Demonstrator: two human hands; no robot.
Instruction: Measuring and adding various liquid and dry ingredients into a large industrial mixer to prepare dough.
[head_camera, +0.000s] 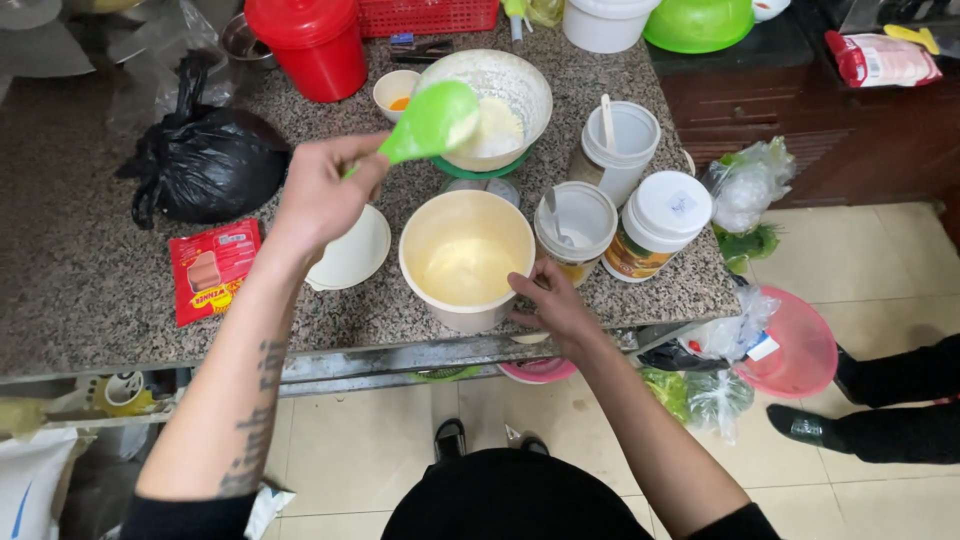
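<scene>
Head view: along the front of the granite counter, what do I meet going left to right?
Red snack packet → white lid → cream tub of batter, right hand on its side → open jar with spoon → white-lidded jar.

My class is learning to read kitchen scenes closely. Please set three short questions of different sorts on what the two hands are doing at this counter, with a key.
1. True or false: the left hand holds a green spoon over the white bowl.
2. What does the right hand touch? A) the red bucket B) the cream tub C) the black bag
3. Fill in: the lidded jar stands to the ____ of the cream tub.

Key
1. True; the spoon carries pale powder.
2. B; the fingers rest on the tub's outer wall.
3. Right.
</scene>
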